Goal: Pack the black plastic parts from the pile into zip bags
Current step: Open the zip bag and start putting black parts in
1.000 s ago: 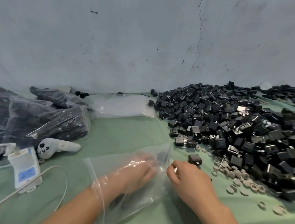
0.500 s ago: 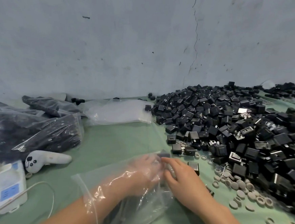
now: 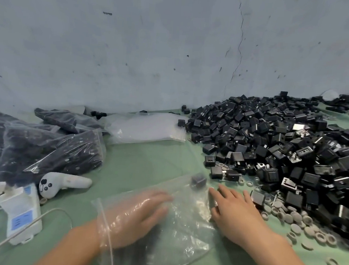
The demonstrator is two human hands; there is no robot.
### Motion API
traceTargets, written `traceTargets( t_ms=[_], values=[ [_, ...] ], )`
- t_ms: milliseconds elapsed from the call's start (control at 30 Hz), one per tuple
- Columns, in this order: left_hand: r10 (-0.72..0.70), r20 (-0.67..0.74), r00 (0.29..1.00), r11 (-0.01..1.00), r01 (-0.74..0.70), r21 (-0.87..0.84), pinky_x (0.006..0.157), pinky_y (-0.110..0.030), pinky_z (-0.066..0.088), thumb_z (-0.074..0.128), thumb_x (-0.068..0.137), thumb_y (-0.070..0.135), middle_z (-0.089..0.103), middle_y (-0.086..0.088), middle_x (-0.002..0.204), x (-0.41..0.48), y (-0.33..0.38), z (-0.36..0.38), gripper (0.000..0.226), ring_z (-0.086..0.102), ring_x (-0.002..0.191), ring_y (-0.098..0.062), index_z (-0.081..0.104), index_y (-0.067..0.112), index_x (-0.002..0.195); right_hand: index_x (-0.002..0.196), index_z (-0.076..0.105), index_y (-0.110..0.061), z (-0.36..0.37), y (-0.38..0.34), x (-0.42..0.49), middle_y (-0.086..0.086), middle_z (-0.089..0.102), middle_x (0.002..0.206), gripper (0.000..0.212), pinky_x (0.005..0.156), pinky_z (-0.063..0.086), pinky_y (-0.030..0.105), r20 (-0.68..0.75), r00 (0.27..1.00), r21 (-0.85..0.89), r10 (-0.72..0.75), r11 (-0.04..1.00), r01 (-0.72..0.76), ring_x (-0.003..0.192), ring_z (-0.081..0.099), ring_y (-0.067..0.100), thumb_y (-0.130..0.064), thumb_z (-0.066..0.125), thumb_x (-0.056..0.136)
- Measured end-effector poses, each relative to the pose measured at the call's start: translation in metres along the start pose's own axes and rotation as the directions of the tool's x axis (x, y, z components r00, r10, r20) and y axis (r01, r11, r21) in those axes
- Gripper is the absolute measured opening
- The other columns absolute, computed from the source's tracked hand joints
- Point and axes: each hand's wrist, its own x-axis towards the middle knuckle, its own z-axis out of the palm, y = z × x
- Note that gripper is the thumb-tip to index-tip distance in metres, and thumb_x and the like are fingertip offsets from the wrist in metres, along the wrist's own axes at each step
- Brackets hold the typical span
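Note:
A clear zip bag [image 3: 183,227] lies on the green cloth at the front centre. My left hand [image 3: 140,215] is inside it up to the wrist, fingers stretched out flat. One black plastic part [image 3: 198,179] sits in the bag's far corner; more dark parts show blurred low in the bag. My right hand [image 3: 234,212] rests outside, on the bag's right edge, fingers spread and straight. The big pile of black plastic parts [image 3: 283,145] fills the right side, just beyond my right hand.
Filled zip bags of black parts [image 3: 42,149] lie at the left, with a stack of empty clear bags [image 3: 146,128] behind. A white panda-faced controller [image 3: 61,183], a white device with a cable [image 3: 21,214] and grey round caps [image 3: 300,223] lie on the green cloth [image 3: 146,161].
My right hand, which was pinching at the bag's mouth, has opened flat on the bag's right edge. My left hand's fingers have straightened inside the bag. A black part now sits in the far corner.

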Motion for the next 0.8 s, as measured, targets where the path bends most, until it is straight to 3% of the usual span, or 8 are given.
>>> traceTargets(
  t_ms=[67, 133, 200, 267, 367, 567, 667, 800],
  values=[
    [-0.019, -0.041, 0.999, 1.0, 0.02, 0.011, 0.103, -0.009, 0.03, 0.04, 0.1, 0.051, 0.059, 0.02, 0.13, -0.022, -0.006, -0.009, 0.042, 0.055, 0.117, 0.002, 0.06, 0.033, 0.132, 0.153, 0.028, -0.034, -0.003, -0.006, 0.002, -0.006, 0.025, 0.162, 0.051, 0.12, 0.019, 0.041, -0.124, 0.991, 0.115, -0.041, 0.992, 0.056, 0.144, 0.032, 0.02, -0.028, 0.035, 0.103],
    [-0.112, -0.01, 0.994, 0.993, 0.111, -0.027, 0.103, -0.016, 0.035, 0.038, 0.097, 0.059, 0.06, 0.017, 0.122, -0.036, -0.011, -0.006, 0.048, 0.054, 0.112, 0.001, 0.059, 0.034, 0.132, 0.134, 0.052, -0.036, -0.006, -0.015, 0.006, -0.015, 0.047, 0.143, 0.037, 0.096, 0.039, 0.028, -0.274, 0.96, 0.272, -0.052, 0.954, 0.129, 0.114, 0.054, 0.01, -0.022, 0.038, 0.102],
    [-0.175, 0.06, 0.983, 0.984, 0.176, -0.013, 0.104, -0.019, 0.035, 0.035, 0.091, 0.069, 0.056, 0.019, 0.12, -0.04, -0.012, 0.005, 0.056, 0.049, 0.111, 0.003, 0.052, 0.04, 0.135, 0.12, 0.059, -0.034, -0.005, -0.022, 0.009, -0.017, 0.055, 0.129, 0.03, 0.084, 0.041, 0.027, -0.297, 0.954, 0.352, -0.044, 0.924, 0.152, 0.102, 0.056, 0.008, -0.022, 0.039, 0.102],
    [-0.212, 0.102, 0.972, 0.974, 0.219, -0.061, 0.101, -0.021, 0.038, 0.032, 0.083, 0.073, 0.056, 0.02, 0.115, -0.037, -0.009, 0.012, 0.062, 0.051, 0.107, 0.002, 0.054, 0.041, 0.132, 0.118, 0.061, -0.033, 0.001, -0.026, 0.012, -0.018, 0.055, 0.129, 0.026, 0.094, 0.044, 0.03, -0.261, 0.964, 0.36, -0.047, 0.922, 0.142, 0.112, 0.055, 0.008, -0.025, 0.041, 0.104],
    [-0.184, 0.089, 0.979, 0.972, 0.195, -0.131, 0.102, -0.022, 0.037, 0.046, 0.094, 0.056, 0.057, 0.02, 0.116, -0.027, -0.003, 0.017, 0.041, 0.051, 0.109, 0.001, 0.056, 0.04, 0.13, 0.113, 0.062, -0.034, 0.009, -0.028, 0.016, -0.02, 0.056, 0.126, 0.023, 0.096, 0.044, 0.03, -0.278, 0.96, 0.339, -0.033, 0.932, 0.13, 0.112, 0.053, 0.008, -0.026, 0.042, 0.104],
    [-0.095, 0.0, 0.995, 0.976, 0.094, -0.196, 0.102, 0.002, 0.012, 0.052, 0.101, 0.031, 0.048, 0.024, 0.13, -0.015, 0.01, 0.021, 0.043, 0.033, 0.12, 0.016, 0.047, 0.033, 0.143, 0.107, 0.064, -0.036, 0.009, -0.029, 0.027, -0.02, 0.057, 0.119, 0.027, 0.084, 0.045, 0.032, -0.292, 0.955, 0.418, 0.049, 0.905, 0.082, 0.106, 0.055, 0.01, -0.024, 0.041, 0.102],
    [-0.068, 0.053, 0.996, 0.986, 0.075, -0.151, 0.099, -0.002, 0.022, 0.06, 0.092, 0.052, 0.051, 0.025, 0.119, -0.015, 0.004, 0.017, 0.05, 0.04, 0.109, 0.014, 0.05, 0.038, 0.138, 0.106, 0.066, -0.036, 0.01, -0.026, 0.031, -0.019, 0.058, 0.118, 0.03, 0.079, 0.044, 0.031, -0.291, 0.953, 0.472, 0.08, 0.879, 0.07, 0.103, 0.057, 0.01, -0.02, 0.041, 0.101],
    [-0.106, 0.103, 0.989, 0.976, 0.124, -0.181, 0.096, -0.006, 0.031, 0.061, 0.094, 0.04, 0.051, 0.034, 0.11, -0.009, 0.004, 0.014, 0.044, 0.046, 0.103, 0.013, 0.047, 0.047, 0.136, 0.123, 0.064, -0.035, 0.016, -0.023, 0.032, -0.016, 0.058, 0.126, 0.039, 0.095, 0.044, 0.033, -0.298, 0.953, 0.486, 0.046, 0.867, 0.11, 0.114, 0.053, 0.013, -0.013, 0.041, 0.099]
  ],
)
